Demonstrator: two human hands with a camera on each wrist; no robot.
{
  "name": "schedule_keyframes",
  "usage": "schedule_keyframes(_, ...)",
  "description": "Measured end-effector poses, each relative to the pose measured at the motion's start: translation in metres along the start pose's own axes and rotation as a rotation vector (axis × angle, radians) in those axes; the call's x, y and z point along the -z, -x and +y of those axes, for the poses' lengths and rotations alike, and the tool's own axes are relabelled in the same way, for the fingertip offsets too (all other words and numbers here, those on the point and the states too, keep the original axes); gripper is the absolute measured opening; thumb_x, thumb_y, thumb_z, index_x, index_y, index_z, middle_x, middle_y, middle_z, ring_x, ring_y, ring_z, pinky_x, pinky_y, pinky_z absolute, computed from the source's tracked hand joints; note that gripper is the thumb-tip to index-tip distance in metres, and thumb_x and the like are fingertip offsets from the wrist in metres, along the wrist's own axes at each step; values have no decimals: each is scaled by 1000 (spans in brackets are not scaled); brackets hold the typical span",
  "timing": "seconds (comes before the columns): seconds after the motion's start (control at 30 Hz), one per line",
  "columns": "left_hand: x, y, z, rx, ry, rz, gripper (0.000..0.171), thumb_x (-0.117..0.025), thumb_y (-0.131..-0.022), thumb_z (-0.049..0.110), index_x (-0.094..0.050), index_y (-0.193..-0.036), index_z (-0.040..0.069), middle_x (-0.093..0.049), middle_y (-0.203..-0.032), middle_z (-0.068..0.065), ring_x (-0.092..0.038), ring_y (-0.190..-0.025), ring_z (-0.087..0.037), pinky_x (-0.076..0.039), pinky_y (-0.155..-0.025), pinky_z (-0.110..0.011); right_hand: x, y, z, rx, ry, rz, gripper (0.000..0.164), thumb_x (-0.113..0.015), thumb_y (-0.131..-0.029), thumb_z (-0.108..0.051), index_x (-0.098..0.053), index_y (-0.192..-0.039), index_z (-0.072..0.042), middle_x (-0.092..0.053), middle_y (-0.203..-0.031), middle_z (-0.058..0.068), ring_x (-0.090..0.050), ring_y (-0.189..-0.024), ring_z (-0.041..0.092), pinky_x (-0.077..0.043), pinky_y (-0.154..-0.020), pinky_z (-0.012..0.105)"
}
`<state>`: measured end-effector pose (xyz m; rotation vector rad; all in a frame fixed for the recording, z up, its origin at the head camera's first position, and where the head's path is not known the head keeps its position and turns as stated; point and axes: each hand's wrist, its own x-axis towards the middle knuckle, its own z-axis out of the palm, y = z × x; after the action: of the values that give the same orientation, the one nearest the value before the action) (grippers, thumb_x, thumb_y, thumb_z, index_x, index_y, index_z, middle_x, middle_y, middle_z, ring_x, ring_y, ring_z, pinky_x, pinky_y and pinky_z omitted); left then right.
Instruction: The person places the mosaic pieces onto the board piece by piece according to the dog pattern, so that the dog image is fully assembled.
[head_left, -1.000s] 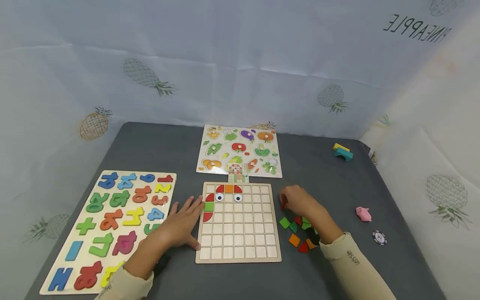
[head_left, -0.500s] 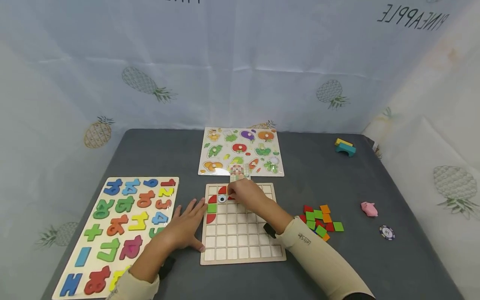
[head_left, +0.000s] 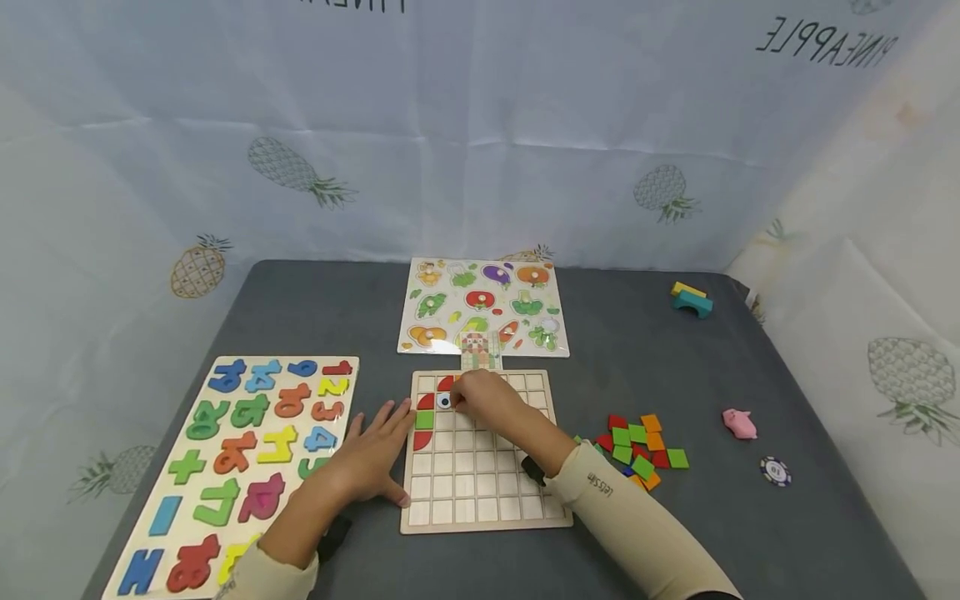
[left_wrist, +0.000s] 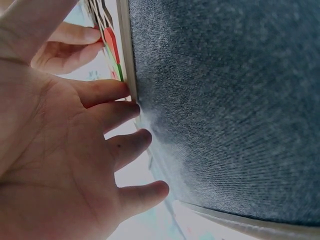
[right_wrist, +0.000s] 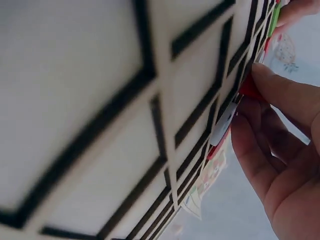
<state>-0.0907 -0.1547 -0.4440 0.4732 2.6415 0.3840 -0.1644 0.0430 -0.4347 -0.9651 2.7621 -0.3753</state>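
A wooden grid board [head_left: 487,487] lies at the middle of the table. In its upper left cells sit red pieces [head_left: 422,440], a green square [head_left: 424,419] and an eye tile [head_left: 444,401]. My right hand [head_left: 491,403] is over the upper cells, hiding some of them. In the right wrist view its thumb and fingers pinch a red tile [right_wrist: 250,88] at the board, beside a white eye tile [right_wrist: 223,125]. With fingers spread, my left hand [head_left: 369,460] touches the board's left edge; the left wrist view shows its fingertips [left_wrist: 131,109] against that edge.
A number puzzle [head_left: 161,487] lies left and a vegetable puzzle [head_left: 480,283] behind, with a small pattern card [head_left: 481,350] overlapping its front edge. Loose coloured tiles [head_left: 637,446] lie right of the board. Farther right are a pink pig [head_left: 739,423], a poker chip [head_left: 775,472] and arch blocks [head_left: 692,302].
My right hand has moved from the loose tiles leftward to the board's upper cells, carrying a red tile. It then shifts only slightly. The left hand stays at the board's edge.
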Motion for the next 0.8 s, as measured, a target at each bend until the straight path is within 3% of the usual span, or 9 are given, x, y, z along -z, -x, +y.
schedule_keyframes(0.53,0,-1,1,16,-6,-18,119,-85,-45,46,-26,-143,10,-13,-151,-9,-6,-139,-31,-3,-104,-62,10,2,0,7,0,15,9,-67,-81,-8,-72,-87,-12,-67,-87,-3,-60,-82,9,-49,-68,19)
schedule_keyframes(0.8,1,2,0,4,9,-3,119,-85,-46,45,-25,-143,9,-14,-151,-10,-7,-138,-33,-3,-104,-62,31,27,21,-103,-139,29,16,-63,-84,-6,-70,-99,-8,-67,-95,2,-61,-85,13,-50,-71,25)
